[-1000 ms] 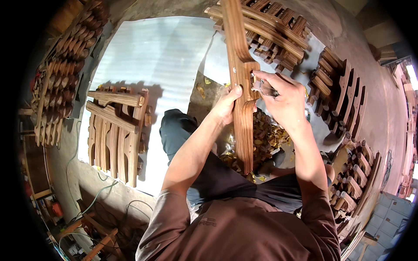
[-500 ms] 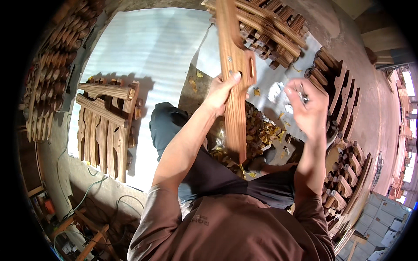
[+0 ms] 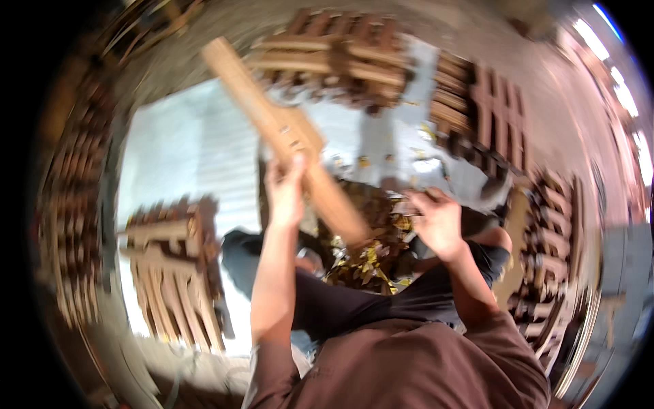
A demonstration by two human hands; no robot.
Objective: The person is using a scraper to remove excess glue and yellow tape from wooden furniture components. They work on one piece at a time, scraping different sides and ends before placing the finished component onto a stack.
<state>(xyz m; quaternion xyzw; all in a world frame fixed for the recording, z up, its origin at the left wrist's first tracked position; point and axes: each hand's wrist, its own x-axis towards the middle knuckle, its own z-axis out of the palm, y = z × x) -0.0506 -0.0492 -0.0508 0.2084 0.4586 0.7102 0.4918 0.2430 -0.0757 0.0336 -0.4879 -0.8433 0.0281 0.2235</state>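
Observation:
My left hand [image 3: 286, 194] is closed around a long, shaped wooden piece [image 3: 255, 109] with small slots near its wider middle. The piece slants from the upper left down toward my lap, and its lower end is smeared by motion. To the right, apart from the wood, my right hand [image 3: 437, 221] is closed with its fingers bent together. Whatever sits at its fingertips is too blurred to name. Below and between the hands lies a heap of yellow and brown scraps [image 3: 371, 262].
A white sheet [image 3: 174, 146] covers the floor. Stacked wooden parts stand on the left [image 3: 167, 279], at the far side [image 3: 320, 65], at the right [image 3: 494, 116] and nearer right [image 3: 545, 252]. Another wooden pile [image 3: 75, 204] lines the far left. Grey boxes [image 3: 623, 273] are at the right edge.
The whole view has shifted and blurred. The wooden piece has swung from nearly upright to slanting up-left, still in my left hand. My right hand has come lower and nearer the scraps.

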